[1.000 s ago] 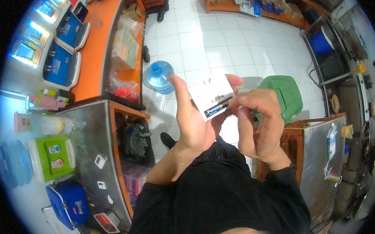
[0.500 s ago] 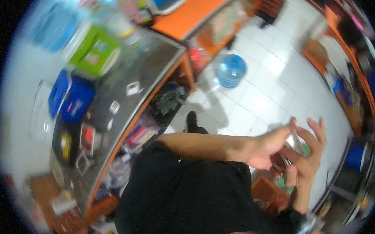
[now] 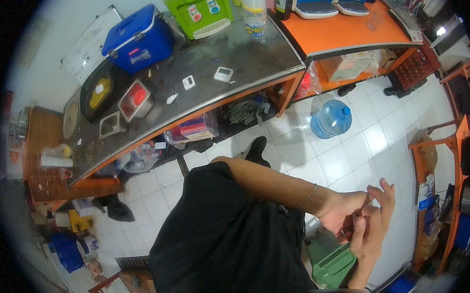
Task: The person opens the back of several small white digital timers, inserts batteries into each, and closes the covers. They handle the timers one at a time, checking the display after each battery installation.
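My left hand (image 3: 336, 213) reaches across from the left, palm turned up and fingers curled inward. My right hand (image 3: 375, 219) meets it from the right, its thumb bent towards the left palm and its upper fingers raised. A small thin object shows only as a narrow edge between the two hands. The fingers hide most of it, so its kind cannot be made out. Below the hands stands a green bin (image 3: 332, 259) with a lid.
A large blue water bottle (image 3: 331, 119) stands on the white tiled floor. Left of it is a dark-topped workbench (image 3: 207, 61) with a blue cooler box (image 3: 139, 40), metal trays (image 3: 135, 100) and small white timers (image 3: 223, 74). An orange shelf (image 3: 448, 143) runs along the right.
The view has swung, bringing the workbench higher in the picture and the bin into plain sight. My hands have closed in together, covering the shiny flat thing that showed between them earlier.
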`<action>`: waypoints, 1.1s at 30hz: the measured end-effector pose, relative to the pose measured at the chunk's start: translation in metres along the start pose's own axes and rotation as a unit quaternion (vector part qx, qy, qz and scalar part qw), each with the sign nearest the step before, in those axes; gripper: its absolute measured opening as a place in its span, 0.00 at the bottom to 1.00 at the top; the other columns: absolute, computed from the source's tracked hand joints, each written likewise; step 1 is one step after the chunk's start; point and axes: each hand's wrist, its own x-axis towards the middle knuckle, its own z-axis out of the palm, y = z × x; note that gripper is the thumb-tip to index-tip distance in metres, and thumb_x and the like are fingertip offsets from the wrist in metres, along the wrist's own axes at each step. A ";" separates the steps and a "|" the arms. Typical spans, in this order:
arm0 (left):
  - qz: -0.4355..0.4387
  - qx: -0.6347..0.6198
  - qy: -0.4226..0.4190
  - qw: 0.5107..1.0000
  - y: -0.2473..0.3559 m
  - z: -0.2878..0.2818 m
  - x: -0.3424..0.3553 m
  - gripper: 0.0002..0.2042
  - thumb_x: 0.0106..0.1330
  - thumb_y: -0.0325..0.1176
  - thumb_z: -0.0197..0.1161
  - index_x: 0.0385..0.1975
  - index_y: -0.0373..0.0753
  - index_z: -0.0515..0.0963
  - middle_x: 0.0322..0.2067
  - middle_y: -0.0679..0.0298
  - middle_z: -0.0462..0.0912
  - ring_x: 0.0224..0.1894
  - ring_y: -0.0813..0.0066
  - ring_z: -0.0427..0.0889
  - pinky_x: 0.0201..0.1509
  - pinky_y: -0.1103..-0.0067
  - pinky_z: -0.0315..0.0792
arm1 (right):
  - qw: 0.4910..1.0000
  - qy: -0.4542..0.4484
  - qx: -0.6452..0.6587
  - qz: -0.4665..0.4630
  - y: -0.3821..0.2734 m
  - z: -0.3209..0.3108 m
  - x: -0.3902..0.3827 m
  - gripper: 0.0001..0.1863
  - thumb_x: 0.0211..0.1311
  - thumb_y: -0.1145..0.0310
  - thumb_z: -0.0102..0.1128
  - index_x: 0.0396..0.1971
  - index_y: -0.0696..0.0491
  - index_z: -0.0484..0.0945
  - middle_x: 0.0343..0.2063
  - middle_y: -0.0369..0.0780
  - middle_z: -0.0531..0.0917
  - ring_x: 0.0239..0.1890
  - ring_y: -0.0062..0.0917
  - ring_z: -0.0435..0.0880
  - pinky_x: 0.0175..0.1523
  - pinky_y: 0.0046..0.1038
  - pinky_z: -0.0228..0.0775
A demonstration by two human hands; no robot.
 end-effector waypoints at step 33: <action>0.362 0.040 0.093 0.927 0.134 -0.004 -0.084 0.42 0.67 0.68 0.23 0.46 0.32 0.73 0.42 0.47 0.78 0.42 0.61 0.80 0.47 0.66 0.76 | 0.606 0.390 0.520 0.459 0.069 0.105 0.009 0.31 0.71 0.40 0.36 0.26 0.55 0.70 0.05 0.27 0.54 0.06 0.15 0.51 0.14 0.22 0.49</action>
